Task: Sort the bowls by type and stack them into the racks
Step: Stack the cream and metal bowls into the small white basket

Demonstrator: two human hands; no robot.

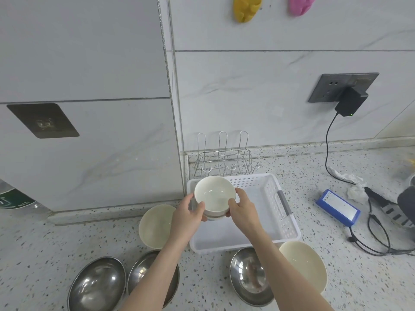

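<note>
Nearest the camera, three steel bowls sit on the speckled counter [336, 176]: one steel bowl [97, 285] at the far left, a second steel bowl [143, 272] just beside it and partly hidden under the left forearm, and a third steel bowl [248, 277] to the right, partly crossed by the right forearm; just right of that third one lies a cream bowl [303, 265], and another cream bowl [155, 225] rests a little farther back on the left, beside the basket's left wall; beyond these stands a white perforated basket [283, 223] with a grey handle on its right side; over the basket's back left corner both hands hold a small stack of white bowls [214, 195], the top one opening toward the camera; the left hand [187, 213] grips the stack from the left with its thumb on the rim, and the right hand [243, 208] grips it from the right, thumb likewise on the rim; behind the basket, against the tiled wall, stands a wire rack [224, 156] with three upright loops; well off to the right lie a blue box [338, 207], crumpled paper and black cables, and a black adapter [349, 102] is plugged into a wall socket.
</note>
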